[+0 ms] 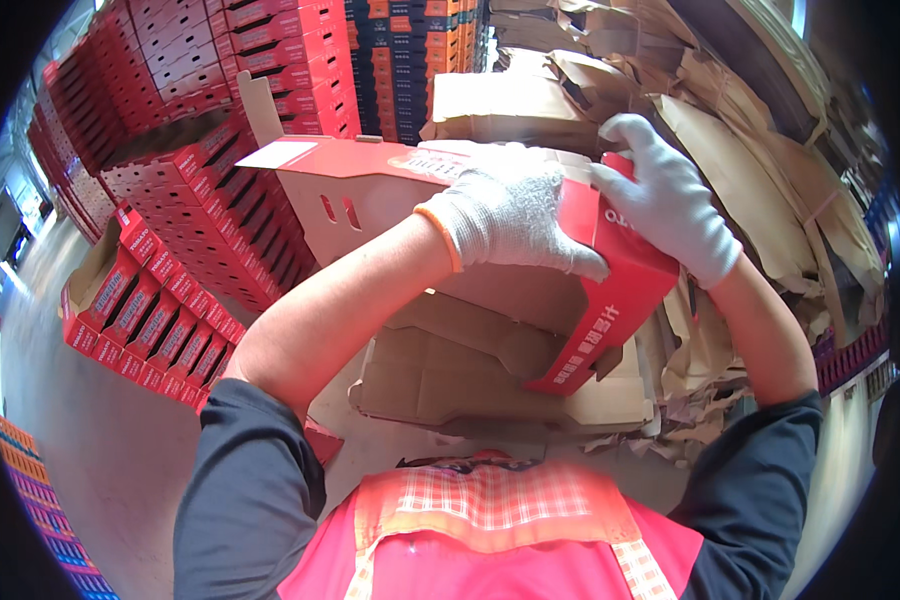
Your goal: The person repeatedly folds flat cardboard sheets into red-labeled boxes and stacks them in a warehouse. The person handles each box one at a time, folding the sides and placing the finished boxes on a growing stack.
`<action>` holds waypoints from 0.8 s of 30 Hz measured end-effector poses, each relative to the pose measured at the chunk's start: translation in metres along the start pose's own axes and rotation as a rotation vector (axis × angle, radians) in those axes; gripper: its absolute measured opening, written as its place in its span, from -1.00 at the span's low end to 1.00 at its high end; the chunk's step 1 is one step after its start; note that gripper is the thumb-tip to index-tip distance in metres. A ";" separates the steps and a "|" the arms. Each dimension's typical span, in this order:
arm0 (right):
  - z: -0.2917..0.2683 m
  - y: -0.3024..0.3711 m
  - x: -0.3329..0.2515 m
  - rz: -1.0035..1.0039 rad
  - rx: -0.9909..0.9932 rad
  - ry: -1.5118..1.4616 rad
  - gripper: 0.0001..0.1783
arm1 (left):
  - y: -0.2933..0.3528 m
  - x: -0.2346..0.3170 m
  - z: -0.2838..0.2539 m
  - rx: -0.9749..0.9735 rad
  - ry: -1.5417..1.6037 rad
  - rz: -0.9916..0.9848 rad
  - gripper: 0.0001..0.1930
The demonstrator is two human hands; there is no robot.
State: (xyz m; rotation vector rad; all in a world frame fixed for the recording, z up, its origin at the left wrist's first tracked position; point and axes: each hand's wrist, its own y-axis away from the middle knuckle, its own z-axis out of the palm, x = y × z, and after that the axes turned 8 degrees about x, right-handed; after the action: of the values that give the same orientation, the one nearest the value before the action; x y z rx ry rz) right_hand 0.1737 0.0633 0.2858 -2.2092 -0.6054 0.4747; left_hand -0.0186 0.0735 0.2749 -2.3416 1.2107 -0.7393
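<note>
Carton's (610,300) far end behind gloves

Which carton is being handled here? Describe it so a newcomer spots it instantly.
Right of the stacked red boxes, above the flat brown cardboard, sits the half-folded red carton. Only this one is gripped by the gloved left hand and right hand.

Red/tan cardboard box (450,190), half-folded, tilted, flaps open, above flat cardboard.
</note>
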 end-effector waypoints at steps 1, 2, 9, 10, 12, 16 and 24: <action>-0.008 0.000 0.003 0.140 -0.006 0.050 -0.65 | -0.003 -0.003 0.001 -0.042 -0.050 -0.049 -0.25; -0.015 -0.001 0.008 0.127 -0.103 -0.018 -0.68 | -0.001 -0.004 0.002 -0.086 -0.101 -0.096 -0.26; -0.009 -0.011 0.029 -0.091 -0.367 0.141 -0.59 | 0.005 -0.007 0.002 -0.196 0.106 -0.163 -0.19; -0.002 -0.012 0.028 -0.171 -0.386 0.286 -0.59 | 0.005 -0.008 0.003 -0.205 0.072 -0.164 -0.19; 0.015 -0.019 0.025 -0.400 -0.214 0.398 -0.65 | 0.009 -0.011 0.006 -0.124 0.024 -0.134 -0.19; 0.044 -0.033 0.023 -0.017 -0.605 0.201 -0.63 | 0.025 -0.010 0.020 0.103 -0.016 -0.058 -0.15; 0.036 -0.012 -0.041 -0.154 -0.489 -0.025 -0.40 | 0.042 -0.043 0.025 0.625 0.946 -0.149 -0.42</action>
State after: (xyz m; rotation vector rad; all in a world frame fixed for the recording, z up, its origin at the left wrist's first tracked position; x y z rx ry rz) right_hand 0.1189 0.0688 0.2779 -2.5869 -0.9800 0.2947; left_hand -0.0501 0.0893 0.2202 -1.5550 0.8844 -2.0642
